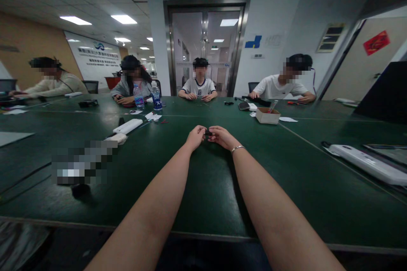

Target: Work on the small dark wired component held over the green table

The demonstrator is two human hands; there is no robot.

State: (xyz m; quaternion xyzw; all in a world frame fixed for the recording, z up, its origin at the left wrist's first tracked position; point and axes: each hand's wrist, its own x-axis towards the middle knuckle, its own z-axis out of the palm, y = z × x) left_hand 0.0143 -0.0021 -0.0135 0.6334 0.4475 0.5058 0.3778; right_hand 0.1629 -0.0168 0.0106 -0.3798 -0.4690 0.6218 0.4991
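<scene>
Both my arms reach forward over the green table point(210, 194). Between my hands is a small black object point(208, 132), too small in view for me to tell its kind. My left hand point(196, 136) pinches its left end with thumb and fingers. From the other side, my right hand point(222, 137) grips the right end, and a silver bracelet point(238, 148) circles that wrist. The fingertips cover part of the object.
On the left lie a white power strip point(127, 126) and a blurred-out item point(84, 163). A small box point(267, 116) stands at front right, another long white device point(365, 163) farther right. Two bottles point(156, 97) stand across the table, where several people sit, one directly opposite point(199, 85).
</scene>
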